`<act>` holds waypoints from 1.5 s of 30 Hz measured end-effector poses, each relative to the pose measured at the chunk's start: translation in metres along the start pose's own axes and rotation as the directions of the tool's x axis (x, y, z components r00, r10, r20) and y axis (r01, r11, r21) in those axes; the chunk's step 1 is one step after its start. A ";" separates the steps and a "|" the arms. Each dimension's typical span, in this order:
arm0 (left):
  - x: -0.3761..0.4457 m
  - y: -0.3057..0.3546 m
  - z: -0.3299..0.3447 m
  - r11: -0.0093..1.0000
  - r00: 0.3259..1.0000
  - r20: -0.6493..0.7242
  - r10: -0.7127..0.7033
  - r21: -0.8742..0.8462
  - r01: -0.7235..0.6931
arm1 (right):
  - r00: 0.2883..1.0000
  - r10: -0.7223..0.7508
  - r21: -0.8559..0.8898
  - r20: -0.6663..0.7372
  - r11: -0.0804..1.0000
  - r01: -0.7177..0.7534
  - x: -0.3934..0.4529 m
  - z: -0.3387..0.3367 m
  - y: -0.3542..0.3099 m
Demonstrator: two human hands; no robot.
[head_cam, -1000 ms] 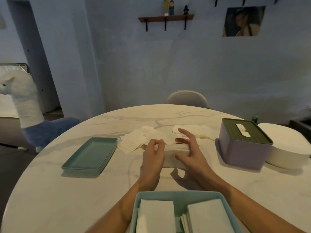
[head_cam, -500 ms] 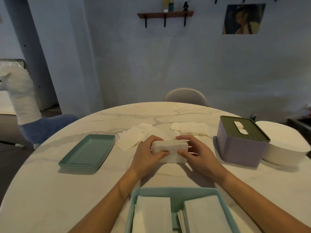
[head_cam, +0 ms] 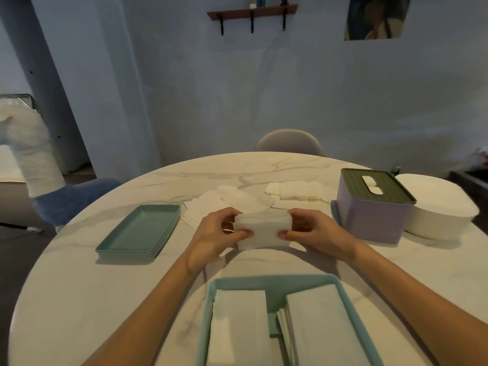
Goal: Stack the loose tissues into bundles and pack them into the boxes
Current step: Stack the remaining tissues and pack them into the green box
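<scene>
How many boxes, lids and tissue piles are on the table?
Boxes: 3: open teal plastic box, lilac box with green slotted lid, white oval box
Loose lids: 1: teal rectangular lid
Held tissue bundles: 1: white bundle
Loose tissue piles: 2
Total: 7

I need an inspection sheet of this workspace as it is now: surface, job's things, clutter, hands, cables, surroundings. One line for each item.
Surface: round marble table.
Job's things: tissue bundle held above the table; loose tissues lying behind it; teal box, open, with two stacks inside; purple box, green slotted lid on.
Clutter: teal lid lying on the left; white round container at the right.
Hands: left hand and right hand grip the bundle's ends.
Cables: nothing seen.
Surroundings: chair back behind the table, wall shelf, picture, plush animal at the left.
</scene>
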State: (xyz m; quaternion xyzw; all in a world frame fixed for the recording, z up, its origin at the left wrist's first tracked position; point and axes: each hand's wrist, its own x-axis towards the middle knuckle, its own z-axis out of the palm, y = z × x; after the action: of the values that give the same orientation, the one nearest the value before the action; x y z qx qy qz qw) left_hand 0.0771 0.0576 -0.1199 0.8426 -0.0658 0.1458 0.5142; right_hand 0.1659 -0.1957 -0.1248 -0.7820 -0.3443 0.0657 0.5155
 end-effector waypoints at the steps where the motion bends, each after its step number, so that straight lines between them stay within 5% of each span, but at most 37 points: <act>1: 0.000 0.000 0.002 1.000 1.000 -0.010 0.004 0.031 -0.004 | 1.000 0.002 -0.006 -0.008 1.000 -0.002 -0.001 0.000 0.000; 6: -0.001 0.015 0.003 0.982 0.997 -0.079 0.026 0.188 -0.011 | 1.000 0.007 0.045 -0.002 0.999 -0.007 -0.007 0.001 -0.017; 11: -0.019 0.060 0.002 0.988 1.000 -0.015 -0.008 0.157 0.011 | 0.991 0.083 0.292 0.106 0.950 -0.111 -0.028 -0.006 -0.059; 15: -0.042 0.108 -0.010 0.994 0.990 0.092 -0.110 0.034 0.108 | 0.992 0.106 0.364 0.062 0.923 -0.121 -0.048 -0.016 -0.093; 21: -0.100 0.164 -0.001 0.948 0.938 0.202 -0.283 -0.090 0.305 | 0.961 0.239 0.185 0.137 0.947 -0.262 -0.080 -0.035 -0.151; 28: -0.142 0.167 0.021 0.932 0.901 0.256 -0.350 -0.004 0.363 | 0.906 0.340 -0.270 0.253 0.924 -0.272 -0.100 -0.034 -0.153; 39: -0.138 0.150 0.034 0.922 0.895 0.307 -0.324 0.313 0.227 | 0.937 0.344 -0.676 0.069 0.707 -0.209 -0.102 -0.012 -0.150; 45: -0.136 0.158 0.041 0.882 0.892 0.316 -0.323 0.441 0.163 | 0.906 0.415 -0.706 0.085 0.667 -0.239 -0.100 -0.010 -0.144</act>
State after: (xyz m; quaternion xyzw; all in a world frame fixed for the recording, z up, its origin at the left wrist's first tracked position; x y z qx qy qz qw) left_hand -0.0854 -0.0573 -0.0465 0.9436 -0.0245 -0.0768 0.3211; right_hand 0.0274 -0.2306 -0.0224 -0.9507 -0.2562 0.1202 0.1270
